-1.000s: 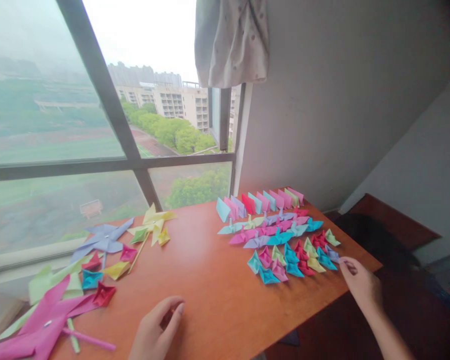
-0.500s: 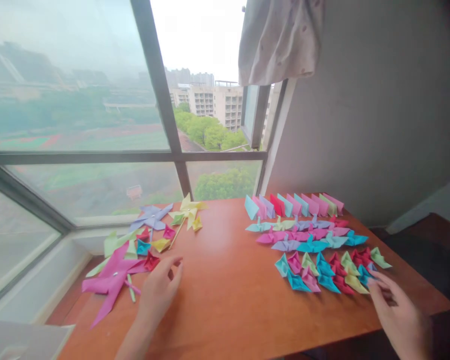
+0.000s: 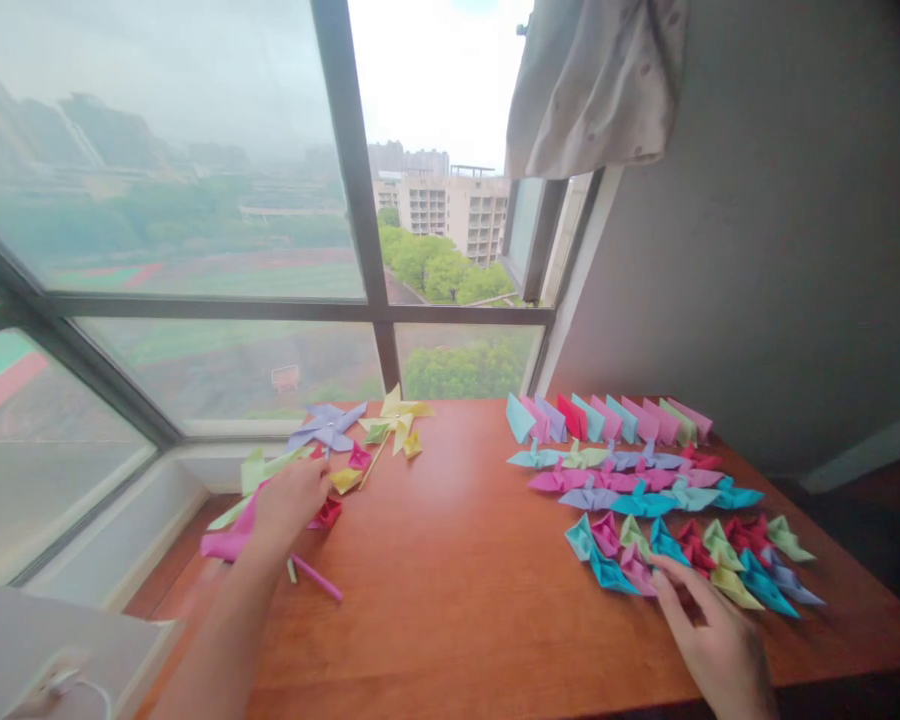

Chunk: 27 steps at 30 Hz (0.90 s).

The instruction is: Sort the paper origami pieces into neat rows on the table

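Observation:
My left hand (image 3: 291,500) reaches over the pile of folded paper on the left, its fingers curled down and whatever they touch hidden beneath them. It covers much of a magenta pinwheel (image 3: 225,545). Close to its fingertips lie a red folded piece (image 3: 328,513), a yellow one (image 3: 344,481) and a magenta one (image 3: 359,456). On the right, my right hand (image 3: 712,635) is closed in a pinch at the front row of folded paper pieces, its fingertips beside a pink piece (image 3: 637,570). I cannot make out what, if anything, it pinches.
Behind the pile lie a lavender pinwheel (image 3: 328,427) and a yellow pinwheel (image 3: 399,418). Paper cranes (image 3: 589,498) and a line of upright folded papers (image 3: 607,418) stand in rows on the wooden table (image 3: 435,620). Windows border the back; a wall socket with a cable (image 3: 66,682) is lower left.
My left hand has moved forward over the pile and now covers part of the magenta pinwheel. My right hand has shifted left along the front row. The view has also shifted slightly.

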Motion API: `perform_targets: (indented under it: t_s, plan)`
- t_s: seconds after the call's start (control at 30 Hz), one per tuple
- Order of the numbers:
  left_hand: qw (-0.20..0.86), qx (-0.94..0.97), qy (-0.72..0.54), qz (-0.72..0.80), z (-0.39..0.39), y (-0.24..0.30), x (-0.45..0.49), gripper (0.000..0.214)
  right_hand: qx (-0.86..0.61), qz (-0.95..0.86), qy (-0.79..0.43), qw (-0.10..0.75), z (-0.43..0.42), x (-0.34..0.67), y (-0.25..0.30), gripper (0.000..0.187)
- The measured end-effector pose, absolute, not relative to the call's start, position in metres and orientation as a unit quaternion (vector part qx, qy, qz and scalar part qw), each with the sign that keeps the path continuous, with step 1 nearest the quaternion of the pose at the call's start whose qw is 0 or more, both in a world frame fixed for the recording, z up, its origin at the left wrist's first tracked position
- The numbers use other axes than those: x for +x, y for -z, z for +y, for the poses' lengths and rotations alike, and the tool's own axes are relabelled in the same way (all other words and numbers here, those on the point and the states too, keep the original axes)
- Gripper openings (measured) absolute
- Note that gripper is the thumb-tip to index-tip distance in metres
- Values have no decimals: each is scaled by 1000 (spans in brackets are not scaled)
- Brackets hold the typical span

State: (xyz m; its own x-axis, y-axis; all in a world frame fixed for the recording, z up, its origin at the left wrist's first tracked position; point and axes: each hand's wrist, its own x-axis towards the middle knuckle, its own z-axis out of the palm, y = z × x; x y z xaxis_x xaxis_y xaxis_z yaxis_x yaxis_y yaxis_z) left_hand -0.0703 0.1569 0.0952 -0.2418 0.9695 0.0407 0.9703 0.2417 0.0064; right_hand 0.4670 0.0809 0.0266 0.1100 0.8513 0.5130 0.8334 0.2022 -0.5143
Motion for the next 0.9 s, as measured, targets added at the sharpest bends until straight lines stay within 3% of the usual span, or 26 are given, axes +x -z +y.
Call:
perform_targets:
  t_s: [0.23, 0.43, 0.57, 0.7, 0.9]
  plan:
    - [4, -611, 45, -790, 153, -96, -67, 27, -600, -688, -35, 406, 81, 452, -24, 34]
    - [20, -620, 156, -769, 130, -105, -45, 26, -550, -718, -72, 419, 77, 407, -26, 24]
    - [-64, -665, 301, -681, 102, -91, 26, 16, -493, -748, -143, 420, 71, 361, -29, 24]
    - [-164, -738, 295, -584, 78, -68, 101, 15, -462, -780, -147, 396, 64, 334, -31, 36]
    - [-222, -742, 307, -553, 65, -59, 140, 15, -426, -795, -112, 416, 55, 344, -30, 22]
